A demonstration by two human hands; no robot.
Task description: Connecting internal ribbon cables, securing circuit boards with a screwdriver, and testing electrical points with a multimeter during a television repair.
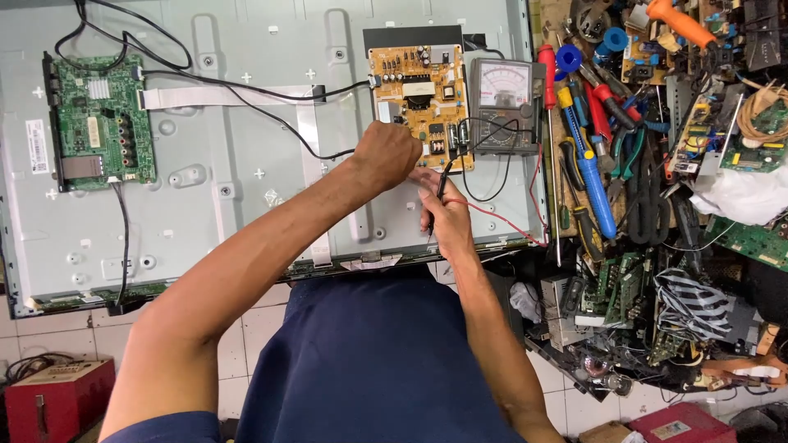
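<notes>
Yellow circuit board [420,94] on the grey back panel [246,164], beside the meter [502,102].
Left hand [386,156] closed at its lower edge, contents hidden; right hand [443,217] pinches a black probe [439,193]. A slipping tip could bridge neighbouring parts.

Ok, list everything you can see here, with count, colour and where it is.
Panel back: one, grey, lying flat at centre-left.
Main board: one, green, left on panel.
Power board: one, tan, upper centre.
Analogue meter: one, grey, right of power board.
Probe: one, black, in right hand.
Screwdriver: one, blue and yellow, cluttered bench at right.
Box: one, red, floor lower left.
Left hand: over power board.
Right hand: holds probe.
</notes>
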